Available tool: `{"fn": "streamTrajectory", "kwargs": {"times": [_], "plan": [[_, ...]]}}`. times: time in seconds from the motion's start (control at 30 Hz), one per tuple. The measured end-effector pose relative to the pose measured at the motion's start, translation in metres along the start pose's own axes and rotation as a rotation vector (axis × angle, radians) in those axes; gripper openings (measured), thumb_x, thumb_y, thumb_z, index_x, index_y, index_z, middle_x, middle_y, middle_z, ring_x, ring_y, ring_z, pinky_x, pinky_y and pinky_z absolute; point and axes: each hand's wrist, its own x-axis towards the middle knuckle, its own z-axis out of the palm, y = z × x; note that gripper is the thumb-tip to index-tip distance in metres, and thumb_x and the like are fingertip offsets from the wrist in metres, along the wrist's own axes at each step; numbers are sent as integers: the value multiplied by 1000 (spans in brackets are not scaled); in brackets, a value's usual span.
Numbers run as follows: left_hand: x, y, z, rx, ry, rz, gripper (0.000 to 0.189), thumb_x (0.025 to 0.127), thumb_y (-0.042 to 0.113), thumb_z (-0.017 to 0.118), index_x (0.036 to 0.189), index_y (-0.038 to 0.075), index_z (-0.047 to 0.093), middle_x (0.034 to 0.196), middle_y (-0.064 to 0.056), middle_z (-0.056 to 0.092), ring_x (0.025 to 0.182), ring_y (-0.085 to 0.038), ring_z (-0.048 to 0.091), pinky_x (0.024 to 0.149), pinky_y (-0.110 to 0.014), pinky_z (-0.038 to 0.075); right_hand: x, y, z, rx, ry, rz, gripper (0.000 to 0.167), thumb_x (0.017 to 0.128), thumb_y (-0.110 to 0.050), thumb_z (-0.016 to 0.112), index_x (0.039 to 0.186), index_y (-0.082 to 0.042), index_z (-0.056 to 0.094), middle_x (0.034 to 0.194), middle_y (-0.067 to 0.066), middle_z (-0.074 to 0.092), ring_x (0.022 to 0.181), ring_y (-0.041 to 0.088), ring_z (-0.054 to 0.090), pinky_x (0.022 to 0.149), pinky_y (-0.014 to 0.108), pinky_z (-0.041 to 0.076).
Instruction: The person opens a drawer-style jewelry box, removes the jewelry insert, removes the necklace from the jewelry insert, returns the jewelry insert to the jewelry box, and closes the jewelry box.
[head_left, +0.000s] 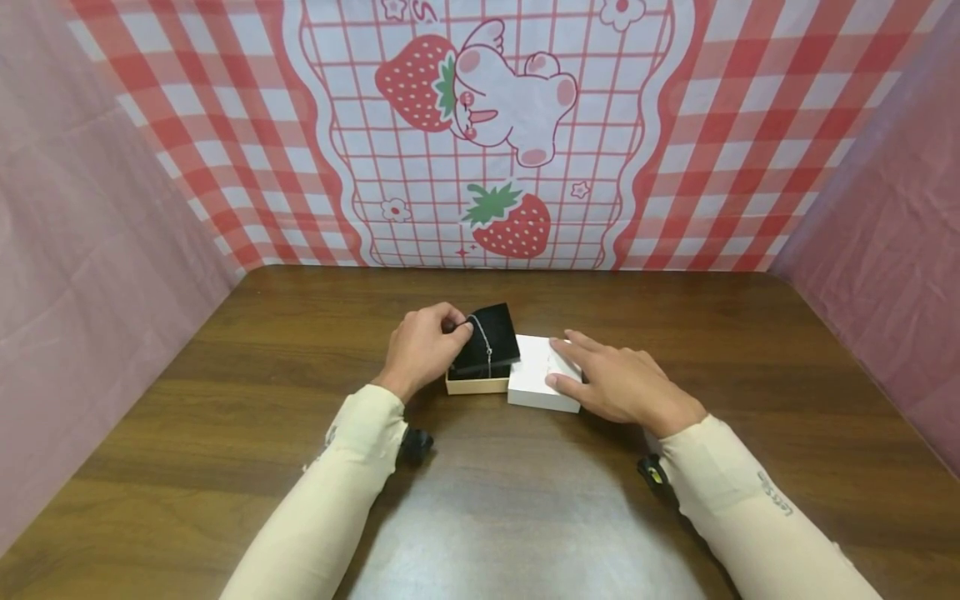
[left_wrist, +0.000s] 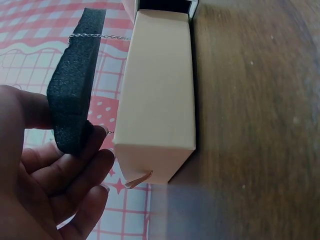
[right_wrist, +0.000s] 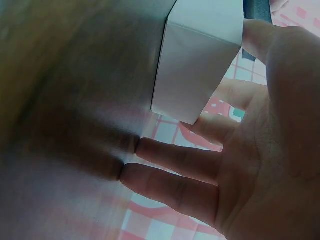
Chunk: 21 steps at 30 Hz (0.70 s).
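Observation:
A black foam pad (head_left: 492, 327) with a thin silver chain (head_left: 485, 337) across it is pinched at its left edge between my left thumb and fingers. The left hand (head_left: 423, 346) holds it tilted above a cream box drawer (head_left: 477, 386). In the left wrist view the drawer (left_wrist: 157, 80) has a small ribbon tab (left_wrist: 138, 180) at its near end, and its other end meets the opening of a white box sleeve (head_left: 534, 375). My right hand (head_left: 618, 379) rests on the sleeve's right part, thumb and forefinger on top. Two fingers reach down to the tabletop in the right wrist view.
The brown wooden table (head_left: 225, 467) lies beneath both hands. At its back edge hangs a red-checked cloth (head_left: 510, 158) printed with strawberries. Pink cloths (head_left: 97, 208) stand at both sides. A dark device sits at each wrist.

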Motion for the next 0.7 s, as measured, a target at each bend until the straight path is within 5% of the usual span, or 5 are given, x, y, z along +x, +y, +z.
{"fn": "streamTrajectory", "kwargs": {"times": [0.7], "plan": [[0, 2, -3, -121, -3, -10, 17, 91, 38, 66, 90, 21, 68, 83, 6, 65, 74, -14, 60, 72, -38, 46, 2, 0, 1, -1, 2, 1, 73, 97, -65, 46, 156, -23, 39, 161, 8, 32, 129, 38, 53, 94, 64, 42]]}}
